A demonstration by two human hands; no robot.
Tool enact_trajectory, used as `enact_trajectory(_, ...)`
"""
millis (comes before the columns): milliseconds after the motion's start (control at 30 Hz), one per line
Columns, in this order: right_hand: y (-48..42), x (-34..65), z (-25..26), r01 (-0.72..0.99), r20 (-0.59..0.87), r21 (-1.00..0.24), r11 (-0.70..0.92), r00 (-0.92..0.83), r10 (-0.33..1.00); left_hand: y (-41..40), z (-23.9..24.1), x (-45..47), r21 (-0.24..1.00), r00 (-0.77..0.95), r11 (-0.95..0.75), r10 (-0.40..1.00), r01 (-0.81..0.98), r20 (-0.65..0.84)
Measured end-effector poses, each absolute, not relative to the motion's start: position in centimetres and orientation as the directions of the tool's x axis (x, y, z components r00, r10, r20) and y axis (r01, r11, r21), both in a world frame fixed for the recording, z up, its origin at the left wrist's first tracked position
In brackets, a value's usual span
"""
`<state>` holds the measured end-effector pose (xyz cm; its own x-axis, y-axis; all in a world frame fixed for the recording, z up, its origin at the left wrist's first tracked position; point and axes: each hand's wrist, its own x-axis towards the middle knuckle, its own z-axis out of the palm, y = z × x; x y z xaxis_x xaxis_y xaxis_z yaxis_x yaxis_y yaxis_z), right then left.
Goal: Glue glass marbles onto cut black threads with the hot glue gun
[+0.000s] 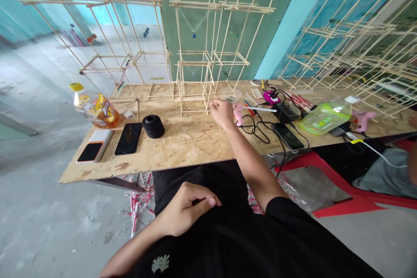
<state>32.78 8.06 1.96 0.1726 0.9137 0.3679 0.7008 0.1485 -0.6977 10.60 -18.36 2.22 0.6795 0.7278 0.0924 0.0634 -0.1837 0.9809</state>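
My left hand (189, 208) rests on my black-clad lap in a loose fist, thumb over the fingers, with nothing in it. My right hand (223, 114) reaches out over the chipboard table (195, 143), fingers drawn together at the base of a small wooden stick frame (194, 80). What those fingers pinch is hidden. A pink glue gun (238, 115) lies just right of that hand, a white glue stick (260, 109) jutting from its back.
A black thread spool (153, 126), a black phone (128, 138), a white and orange power bank (94, 145) and a yellow-capped bottle (94, 108) sit at the left. At the right are cables, another phone (288, 135), a green bag (324, 117), a second glue gun (363, 117), a red chair (342, 182) and a person's grey clothing (384, 169).
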Motion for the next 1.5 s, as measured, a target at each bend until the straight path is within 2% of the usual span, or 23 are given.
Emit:
enact_trajectory(100,1.5,33.6,2.2,0.644,0.358,-0.729,0.233,0.068,0.931,-18.2,1.9,10.6,0.980,0.625,-0.158,0.779,0.117,0.051)
enact_trajectory(133,-1.1,34.0,2.1,0.584,0.338,-0.754,0.302,-0.049,0.940,-18.0,1.8,10.5,0.979,0.603,-0.145,0.797,0.142,0.030)
enact_trajectory(167,-3.7,34.3,2.1,0.420,0.295,-0.821,0.387,-0.269,0.917,-17.9,1.7,10.5,0.977,0.579,-0.129,0.816,0.168,0.008)
enact_trajectory(200,-6.2,34.5,2.0,0.271,0.255,-0.868,0.416,-0.476,0.842,-17.7,1.6,10.5,0.975,0.555,-0.115,0.831,0.192,-0.011)
enact_trajectory(233,-8.4,34.8,1.9,0.187,0.243,-0.882,0.432,-0.605,0.758,-17.5,1.6,10.4,0.971,0.538,-0.106,0.843,0.213,-0.026)
enact_trajectory(267,-10.2,34.9,1.7,0.165,0.249,-0.867,0.471,-0.675,0.695,-17.3,1.5,10.4,0.969,0.525,-0.101,0.850,0.225,-0.033)
enact_trajectory(333,-12.6,35.0,1.4,0.205,0.242,-0.820,0.535,-0.722,0.648,-17.0,1.3,10.6,0.971,0.508,-0.096,0.861,0.219,-0.030)
enact_trajectory(467,-13.7,34.4,1.0,0.322,0.199,-0.784,0.530,-0.679,0.706,-16.7,1.0,11.0,0.972,0.447,-0.075,0.894,0.225,-0.034)
enact_trajectory(600,-13.7,34.1,1.2,0.337,0.205,-0.809,0.481,-0.606,0.769,-16.6,1.3,11.3,0.974,0.417,-0.058,0.908,0.217,-0.039)
enact_trajectory(800,-14.1,34.4,2.1,0.312,0.186,-0.836,0.452,-0.614,0.767,-16.7,2.4,11.4,0.983,0.444,-0.059,0.896,0.173,-0.025)
enact_trajectory(933,-14.2,34.6,2.3,0.399,0.163,-0.812,0.425,-0.544,0.823,-17.0,2.4,11.1,0.982,0.410,-0.029,0.911,0.186,-0.051)
enact_trajectory(1067,-14.1,35.4,2.4,0.421,0.209,-0.786,0.453,-0.509,0.835,-16.9,2.3,10.4,0.994,0.362,0.049,0.929,0.095,-0.080)
enact_trajectory(1133,-14.2,35.8,2.7,0.421,0.255,-0.778,0.467,-0.468,0.846,-16.8,2.7,10.2,0.990,0.318,0.028,0.945,0.140,-0.072)
enact_trajectory(1200,-14.4,36.1,3.2,0.409,0.296,-0.769,0.491,-0.454,0.841,-16.8,3.3,10.2,0.971,0.308,-0.016,0.949,0.240,-0.060)
enact_trajectory(1267,-14.8,36.1,3.6,0.360,0.294,-0.776,0.518,-0.520,0.802,-16.8,3.9,10.3,0.949,0.362,-0.059,0.930,0.309,-0.061)
enact_trajectory(1400,-15.7,35.4,4.1,0.237,0.275,-0.776,0.584,-0.706,0.652,-16.7,4.5,11.0,0.947,0.477,-0.054,0.872,0.317,-0.110)
enact_trajectory(1500,-15.9,34.9,4.0,0.280,0.355,-0.708,0.648,-0.652,0.670,-16.8,4.7,11.4,0.953,0.500,-0.011,0.853,0.303,-0.149)
